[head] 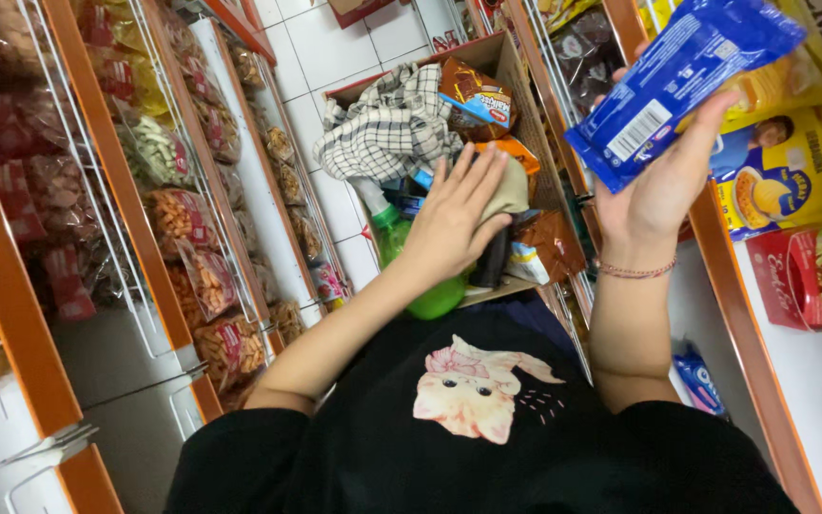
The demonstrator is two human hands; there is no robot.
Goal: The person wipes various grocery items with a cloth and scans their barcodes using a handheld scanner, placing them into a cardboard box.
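Blue snack packet [682,81] is going up beside the right-hand shelf [763,381].
We are gripping it in our right hand [663,186]; our left hand [454,219] is lying flat, fingers apart, on goods in the cardboard box [506,71].

A narrow shop aisle ran between orange-edged shelves [121,205] with white wire fronts [192,152], hung with snack bags [206,281]. The floor [321,43] was white tile. More shelves [763,381] stood opposite, evenly lit.
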